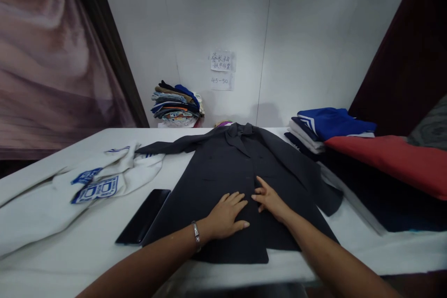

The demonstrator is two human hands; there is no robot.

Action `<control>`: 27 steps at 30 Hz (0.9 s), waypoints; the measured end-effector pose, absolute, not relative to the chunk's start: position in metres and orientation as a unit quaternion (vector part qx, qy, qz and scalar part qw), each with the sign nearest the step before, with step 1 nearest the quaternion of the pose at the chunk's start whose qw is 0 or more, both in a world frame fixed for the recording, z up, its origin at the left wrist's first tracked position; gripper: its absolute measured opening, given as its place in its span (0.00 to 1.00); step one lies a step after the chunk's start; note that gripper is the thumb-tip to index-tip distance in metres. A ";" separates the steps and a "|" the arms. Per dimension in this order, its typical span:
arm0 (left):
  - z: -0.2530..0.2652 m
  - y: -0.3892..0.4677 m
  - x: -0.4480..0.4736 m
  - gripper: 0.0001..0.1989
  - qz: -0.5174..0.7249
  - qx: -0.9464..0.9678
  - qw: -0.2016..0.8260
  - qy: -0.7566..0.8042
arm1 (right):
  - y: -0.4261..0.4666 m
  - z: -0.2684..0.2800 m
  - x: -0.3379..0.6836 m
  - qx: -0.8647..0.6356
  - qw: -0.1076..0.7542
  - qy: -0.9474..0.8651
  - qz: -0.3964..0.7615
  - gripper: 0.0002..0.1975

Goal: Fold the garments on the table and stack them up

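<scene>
A dark grey long-sleeved coat [223,172] lies spread front side up on the white table, its collar at the far end and both sleeves out to the sides. On its lower left front panel my left hand [226,216] rests flat, fingers stretched out. My right hand [270,199] is just right of the coat's front edge, with the index finger extended and the other fingers loosely bent. Nothing shows in either hand. The coat's hem lies near the table's front edge.
A black flat tablet-like object [144,216] lies left of the coat. A white garment with blue print [59,195] spreads further left. Folded clothes [176,107] are stacked at the back. Blue [335,122] and red garments [391,158] pile up on the right.
</scene>
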State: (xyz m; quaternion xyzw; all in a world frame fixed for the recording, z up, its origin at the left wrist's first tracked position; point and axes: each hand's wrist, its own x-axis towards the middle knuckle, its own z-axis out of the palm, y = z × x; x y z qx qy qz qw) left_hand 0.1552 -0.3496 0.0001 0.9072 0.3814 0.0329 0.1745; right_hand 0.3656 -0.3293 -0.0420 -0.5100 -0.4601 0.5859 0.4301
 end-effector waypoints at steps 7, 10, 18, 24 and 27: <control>-0.008 -0.344 0.153 0.32 0.054 0.902 0.168 0.394 | -0.285 -0.033 0.377 -0.597 0.367 -0.535 0.473 0.49; -0.012 -0.338 0.155 0.35 0.041 0.897 0.171 0.406 | -0.255 -0.033 0.375 -0.652 0.290 -0.598 0.366 0.46; -0.003 -0.325 0.151 0.33 0.034 0.888 0.193 0.415 | -0.164 -0.017 0.353 -0.711 0.168 -0.651 0.204 0.38; -0.030 -0.319 0.141 0.34 0.101 0.885 0.171 0.421 | -0.112 -0.011 0.327 -0.725 0.146 -0.650 0.173 0.34; -0.037 -0.320 0.140 0.35 0.117 0.883 0.179 0.418 | -0.094 -0.011 0.316 -0.734 0.144 -0.647 0.148 0.31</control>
